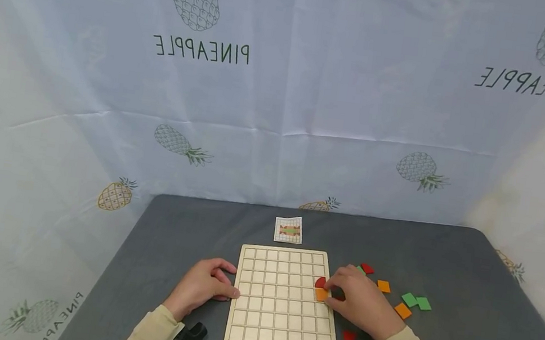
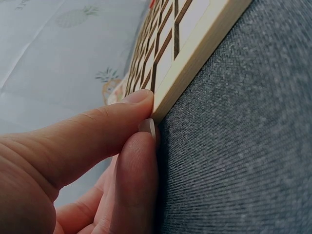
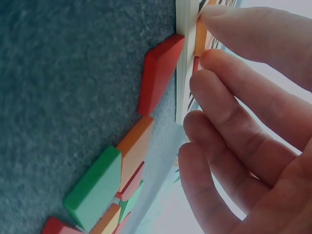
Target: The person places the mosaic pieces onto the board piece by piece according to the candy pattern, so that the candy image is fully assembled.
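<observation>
A light wooden grid board (image 1: 281,307) lies flat on the grey table. At its left edge my left hand (image 1: 204,283) holds the rim, thumb on the upper edge and index finger against the side, as the left wrist view shows. My right hand (image 1: 361,300) reaches over the right edge and pinches an orange square tile (image 1: 321,294) between thumb and index finger, in a cell of the rightmost column. Just above it on the board sits a red tile (image 1: 320,282), partly covered by the fingers. The other right fingers are loosely bent.
Behind the board lies a small card (image 1: 288,230) with a printed grid pattern. Loose tiles are scattered to the right: green (image 1: 409,299), orange (image 1: 383,286) and red (image 1: 367,268). Another red tile (image 1: 349,337) lies beside the board's right edge. A patterned cloth (image 1: 282,92) hangs behind.
</observation>
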Demonstrator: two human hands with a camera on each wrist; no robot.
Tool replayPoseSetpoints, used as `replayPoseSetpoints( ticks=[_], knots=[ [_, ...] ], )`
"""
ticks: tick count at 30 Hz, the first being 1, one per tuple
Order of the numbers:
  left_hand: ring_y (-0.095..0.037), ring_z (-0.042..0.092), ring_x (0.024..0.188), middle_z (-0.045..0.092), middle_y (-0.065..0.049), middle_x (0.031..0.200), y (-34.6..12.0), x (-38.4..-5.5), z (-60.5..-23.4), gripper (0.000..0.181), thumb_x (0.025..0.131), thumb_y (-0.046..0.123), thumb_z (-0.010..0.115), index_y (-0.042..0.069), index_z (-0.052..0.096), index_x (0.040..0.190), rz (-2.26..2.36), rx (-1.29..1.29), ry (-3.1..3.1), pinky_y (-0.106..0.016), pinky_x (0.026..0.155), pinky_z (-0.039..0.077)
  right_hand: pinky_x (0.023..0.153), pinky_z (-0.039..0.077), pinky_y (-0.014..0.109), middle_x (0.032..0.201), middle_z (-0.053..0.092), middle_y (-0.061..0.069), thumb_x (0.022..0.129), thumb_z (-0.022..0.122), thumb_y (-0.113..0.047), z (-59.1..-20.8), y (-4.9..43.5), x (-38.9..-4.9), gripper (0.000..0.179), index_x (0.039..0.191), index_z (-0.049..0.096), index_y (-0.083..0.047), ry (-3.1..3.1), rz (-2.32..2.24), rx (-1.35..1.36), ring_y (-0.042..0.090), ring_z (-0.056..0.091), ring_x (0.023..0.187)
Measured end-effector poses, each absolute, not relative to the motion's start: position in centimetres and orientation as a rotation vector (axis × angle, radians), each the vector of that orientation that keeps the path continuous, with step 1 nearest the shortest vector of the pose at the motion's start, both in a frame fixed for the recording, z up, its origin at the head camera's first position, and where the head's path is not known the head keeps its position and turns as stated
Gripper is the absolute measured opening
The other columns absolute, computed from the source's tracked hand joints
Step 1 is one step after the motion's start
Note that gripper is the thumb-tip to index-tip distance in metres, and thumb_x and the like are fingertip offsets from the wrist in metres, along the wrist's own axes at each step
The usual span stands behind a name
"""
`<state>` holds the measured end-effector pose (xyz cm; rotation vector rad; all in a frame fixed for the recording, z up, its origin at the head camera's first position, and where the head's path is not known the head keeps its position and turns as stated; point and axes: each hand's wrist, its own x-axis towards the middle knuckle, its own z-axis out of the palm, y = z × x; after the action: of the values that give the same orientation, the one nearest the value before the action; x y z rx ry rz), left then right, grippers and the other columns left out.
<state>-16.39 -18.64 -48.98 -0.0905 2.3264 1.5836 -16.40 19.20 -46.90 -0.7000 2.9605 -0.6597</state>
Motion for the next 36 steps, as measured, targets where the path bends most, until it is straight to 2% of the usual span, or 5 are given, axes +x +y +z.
replayPoseSetpoints(
  ticks=[16, 28, 36],
  knots=[
    [-0.022, 0.072, 0.075, 0.073, -0.011, 0.089, -18.3, -16.4, -48.7, 0.058, 0.077, 0.013, 0.097, 0.001, 0.070, 0.127, 1.583, -0.069, 2.310, -0.038, 0.074, 0.068, 0.066, 0.049, 0.022, 0.093, 0.064, -0.012, 0.086, 0.092, -0.016, -46.8, 19.4, -16.1, 0.017, 0.095, 0.080, -0.023, 2.981, -0.655, -0.713, 0.005, 0.049, 0.088],
    [-0.022, 0.072, 0.074, 0.073, -0.012, 0.089, -18.5, -16.4, -49.0, 0.059, 0.078, 0.014, 0.097, 0.001, 0.070, 0.129, 1.548, -0.089, 2.331, -0.038, 0.074, 0.067, 0.070, 0.053, 0.023, 0.097, 0.067, -0.010, 0.090, 0.089, -0.018, -47.2, 19.7, -16.0, 0.014, 0.100, 0.081, -0.022, 2.970, -0.684, -0.733, 0.006, 0.052, 0.090],
    [-0.022, 0.072, 0.074, 0.074, -0.011, 0.088, -18.6, -16.4, -48.9, 0.062, 0.077, 0.012, 0.097, 0.000, 0.069, 0.130, 1.549, -0.105, 2.352, -0.038, 0.073, 0.067, 0.077, 0.057, 0.029, 0.098, 0.070, -0.011, 0.089, 0.091, -0.019, -44.8, 23.4, -14.6, 0.017, 0.103, 0.082, -0.022, 3.064, -0.649, -0.621, 0.012, 0.059, 0.096]
  ],
)
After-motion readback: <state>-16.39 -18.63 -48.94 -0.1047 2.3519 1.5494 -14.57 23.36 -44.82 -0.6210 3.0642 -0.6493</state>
